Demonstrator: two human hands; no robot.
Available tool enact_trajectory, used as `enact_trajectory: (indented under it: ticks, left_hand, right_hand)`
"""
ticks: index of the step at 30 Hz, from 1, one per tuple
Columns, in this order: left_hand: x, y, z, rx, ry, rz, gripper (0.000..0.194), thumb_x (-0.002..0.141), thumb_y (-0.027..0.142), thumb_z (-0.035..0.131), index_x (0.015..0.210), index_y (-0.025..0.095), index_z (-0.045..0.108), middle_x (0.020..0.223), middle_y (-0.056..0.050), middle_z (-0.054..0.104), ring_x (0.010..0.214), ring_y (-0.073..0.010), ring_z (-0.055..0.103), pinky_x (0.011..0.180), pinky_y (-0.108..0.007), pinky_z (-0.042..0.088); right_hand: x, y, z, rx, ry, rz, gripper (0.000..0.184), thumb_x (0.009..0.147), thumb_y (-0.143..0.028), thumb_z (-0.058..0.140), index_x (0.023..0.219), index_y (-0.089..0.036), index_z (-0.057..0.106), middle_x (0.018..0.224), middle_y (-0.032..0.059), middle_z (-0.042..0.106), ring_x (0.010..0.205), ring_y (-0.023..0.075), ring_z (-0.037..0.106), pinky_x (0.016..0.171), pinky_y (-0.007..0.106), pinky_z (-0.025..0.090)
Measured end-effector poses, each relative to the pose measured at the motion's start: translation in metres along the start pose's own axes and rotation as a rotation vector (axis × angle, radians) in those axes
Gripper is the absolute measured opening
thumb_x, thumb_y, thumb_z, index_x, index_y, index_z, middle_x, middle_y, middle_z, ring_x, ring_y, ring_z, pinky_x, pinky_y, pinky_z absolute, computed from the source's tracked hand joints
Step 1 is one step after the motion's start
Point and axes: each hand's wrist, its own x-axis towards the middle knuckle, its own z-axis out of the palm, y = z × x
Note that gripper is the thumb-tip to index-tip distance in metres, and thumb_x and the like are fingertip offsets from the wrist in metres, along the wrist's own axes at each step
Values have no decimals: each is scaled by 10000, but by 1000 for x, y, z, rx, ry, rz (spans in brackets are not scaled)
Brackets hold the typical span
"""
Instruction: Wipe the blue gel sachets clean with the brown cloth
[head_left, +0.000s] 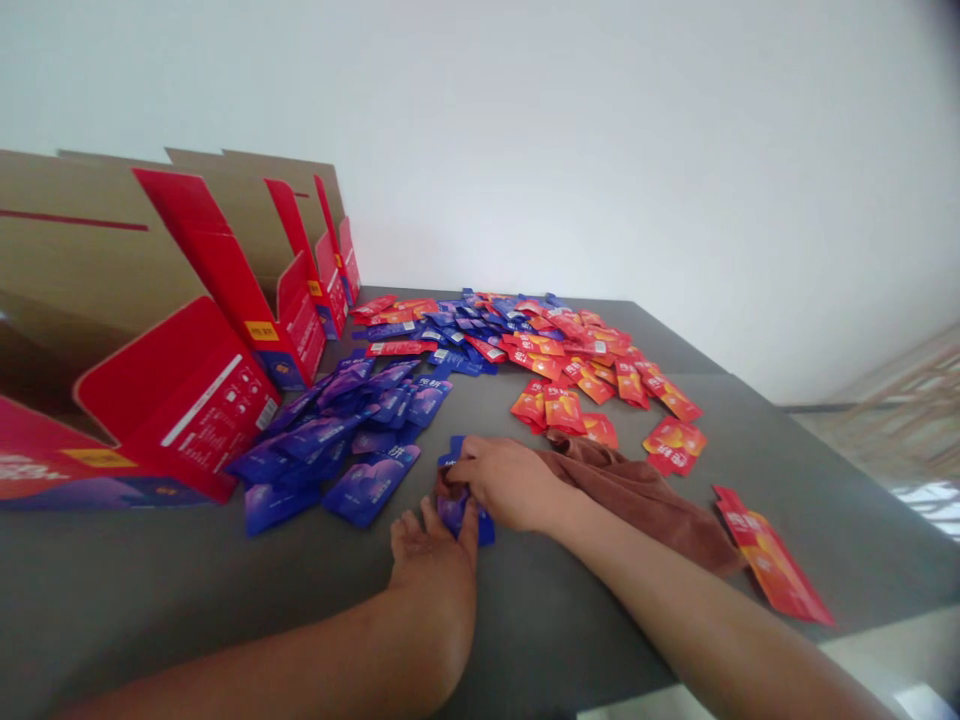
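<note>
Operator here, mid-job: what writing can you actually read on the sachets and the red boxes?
Blue sachets: white characters, too blurred to read.
Red-orange sachets: printed characters, too blurred to read.
Red box panel: white small print, too small to read.
Yellow label: too small to read.

On my screen I see two bare arms. The left arm (pixel 300 645) comes in at seven o'clock, and the right arm (pixel 697 610) comes in at five o'clock. Both look long and smooth. The left hand (pixel 431 570) and the right hand (pixel 510 480) are bare too, with thin fingers (pixel 429 520).
</note>
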Motion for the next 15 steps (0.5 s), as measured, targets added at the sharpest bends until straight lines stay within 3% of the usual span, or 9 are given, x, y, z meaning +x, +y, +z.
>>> enact_trajectory:
  ticks: [4, 10, 12, 15]
  left_hand:
    - [-2, 2, 1, 16, 26, -13, 640, 766, -18, 256, 1325, 292, 280, 1294, -273, 435, 1120, -345, 494, 868, -481, 409]
    - [-5, 7, 3, 33, 52, -21, 614, 766, -25, 212, 1294, 236, 388, 1232, -263, 514, 1109, -321, 510, 880, -441, 409]
    - [-6, 8, 3, 41, 56, -23, 612, 771, -19, 209, 1309, 231, 359, 1233, -276, 506, 1111, -321, 510, 877, -443, 410]
    - [-7, 8, 2, 51, 60, -19, 628, 767, -22, 228, 1333, 245, 291, 1248, -289, 479, 1108, -321, 513, 866, -450, 415]
  right_hand:
    - [-2, 8, 2, -67, 32, 181, 290, 877, -192, 357, 1042, -219, 594, 912, 73, 516, 805, 183, 491, 687, 290, 337]
    - [-11, -6, 3, 96, 34, -148, 213, 869, -273, 448, 995, -282, 619, 914, 28, 526, 850, 161, 474, 759, 286, 314]
    - [-7, -2, 6, 103, 43, -126, 204, 865, -273, 456, 975, -278, 628, 911, 30, 527, 854, 165, 468, 755, 289, 310]
    - [0, 12, 8, 56, 73, 22, 253, 873, -217, 413, 998, -268, 626, 916, 48, 520, 869, 176, 466, 745, 296, 309]
